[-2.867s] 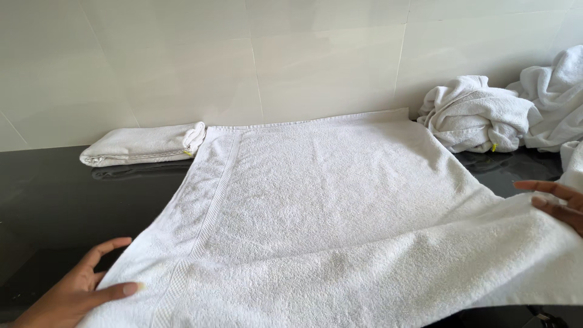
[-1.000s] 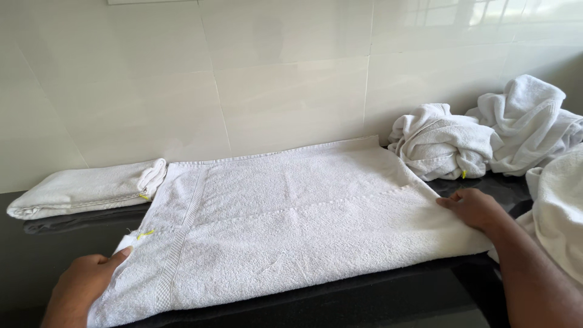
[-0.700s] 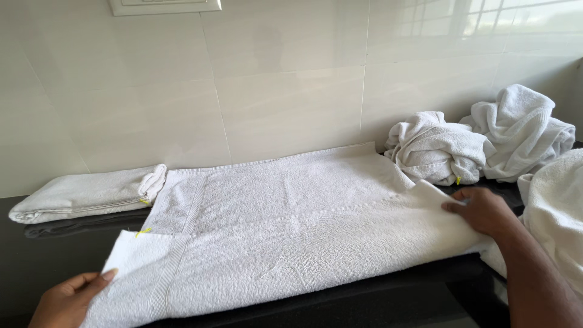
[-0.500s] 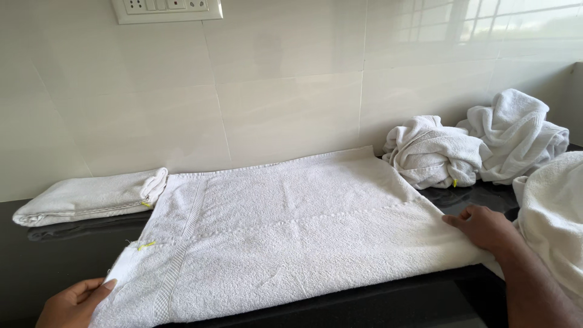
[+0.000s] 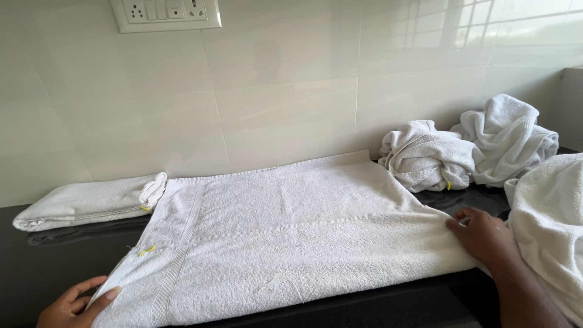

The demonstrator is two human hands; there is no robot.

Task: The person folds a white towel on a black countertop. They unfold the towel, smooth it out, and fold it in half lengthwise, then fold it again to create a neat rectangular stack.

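**Folding a white towel on the counter**

Holding the white towel (image 5: 291, 243) flat on the black counter (image 5: 54, 261), we pinch its near-left corner with our left hand (image 5: 76, 304); our right hand (image 5: 483, 237) grips the right edge, fingers curled. We judge one lengthwise fold laid; the next move calls for keeping the edges aligned.

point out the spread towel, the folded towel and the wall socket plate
spread towel (image 5: 291, 243), head view, middle of its top layer
folded towel (image 5: 91, 200), head view, middle of its upper face
wall socket plate (image 5: 165, 13), head view, centre of the white plate
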